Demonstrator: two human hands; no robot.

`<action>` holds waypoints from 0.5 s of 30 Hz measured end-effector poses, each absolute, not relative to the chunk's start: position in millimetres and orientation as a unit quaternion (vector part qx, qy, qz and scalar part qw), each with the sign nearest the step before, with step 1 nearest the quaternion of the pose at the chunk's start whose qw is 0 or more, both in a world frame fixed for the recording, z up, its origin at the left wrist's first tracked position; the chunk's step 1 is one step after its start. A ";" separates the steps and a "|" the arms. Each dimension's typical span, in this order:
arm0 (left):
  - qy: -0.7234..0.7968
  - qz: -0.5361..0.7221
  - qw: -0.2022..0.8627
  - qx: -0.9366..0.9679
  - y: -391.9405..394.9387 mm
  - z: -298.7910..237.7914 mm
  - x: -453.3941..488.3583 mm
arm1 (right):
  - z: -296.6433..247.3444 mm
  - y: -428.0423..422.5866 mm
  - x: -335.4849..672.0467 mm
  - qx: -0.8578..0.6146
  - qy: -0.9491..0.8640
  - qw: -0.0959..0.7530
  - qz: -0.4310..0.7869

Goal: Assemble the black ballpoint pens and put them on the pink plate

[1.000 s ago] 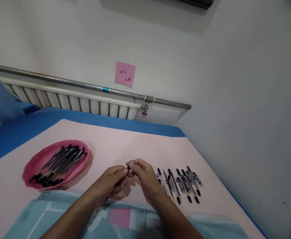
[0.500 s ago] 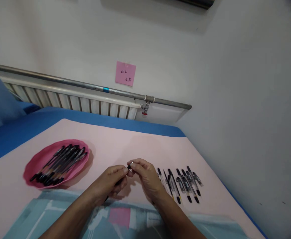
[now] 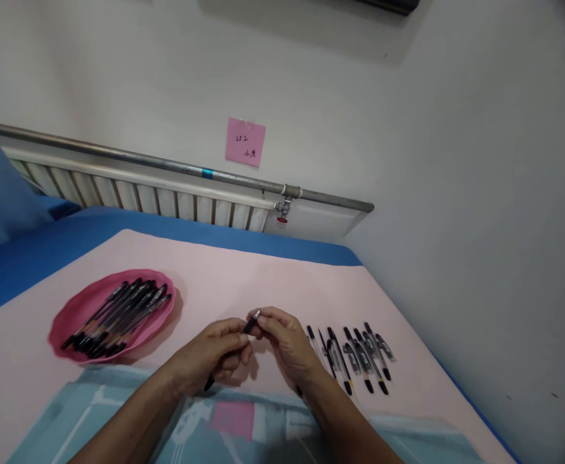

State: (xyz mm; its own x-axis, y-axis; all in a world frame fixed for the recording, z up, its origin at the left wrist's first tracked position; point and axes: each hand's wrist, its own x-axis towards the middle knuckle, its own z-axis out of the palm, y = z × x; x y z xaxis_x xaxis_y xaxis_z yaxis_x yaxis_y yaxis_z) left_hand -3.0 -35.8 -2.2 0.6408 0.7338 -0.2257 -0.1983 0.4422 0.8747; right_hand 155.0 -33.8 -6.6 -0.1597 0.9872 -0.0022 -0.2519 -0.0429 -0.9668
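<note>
Both hands meet over the pink sheet at the front middle. My left hand is closed round the barrel of a black pen, whose lower end sticks out below the palm. My right hand pinches the pen's upper tip between thumb and forefinger. A pink dish full of several black pens lies to the left. A row of several pens and caps lies on the sheet just right of my right hand.
The pink sheet lies over a blue cover. A radiator with a metal pipe runs along the wall behind. A pink note is stuck on the wall. White wall closes the right side. Patterned teal cloth lies in front.
My hands have stayed in place. More of the pen's upper end now shows between my fingers, with the tip raised a little.
</note>
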 end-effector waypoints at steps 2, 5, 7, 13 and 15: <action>0.284 0.286 0.803 0.440 -35.4 -1.2 -4.8 | -7.4 -33.9 155.4 -0.391 -0.465 0.511 0.609; 0.266 0.282 0.810 0.440 -35.0 0.0 -8.0 | -8.1 -35.1 155.6 -0.352 -0.453 0.498 0.650; 0.256 0.267 0.817 0.443 -34.8 0.4 -9.7 | -8.1 -36.1 154.8 -0.342 -0.455 0.480 0.668; 0.230 0.259 0.821 0.454 -34.8 -2.4 -7.6 | -7.9 -37.1 150.1 -0.429 -0.476 0.498 0.584; 0.226 0.258 0.822 0.455 -34.9 -3.4 -6.3 | -7.8 -36.9 150.7 -0.448 -0.478 0.503 0.564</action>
State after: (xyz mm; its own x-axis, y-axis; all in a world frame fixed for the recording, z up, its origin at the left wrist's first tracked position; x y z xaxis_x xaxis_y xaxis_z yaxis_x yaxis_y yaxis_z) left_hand -6.3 -34.9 -3.4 0.7641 0.6304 -0.1367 -0.2186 0.4525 0.8646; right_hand 150.7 -36.9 -7.8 -0.0921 0.9954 -0.0246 -0.1386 -0.0373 -0.9896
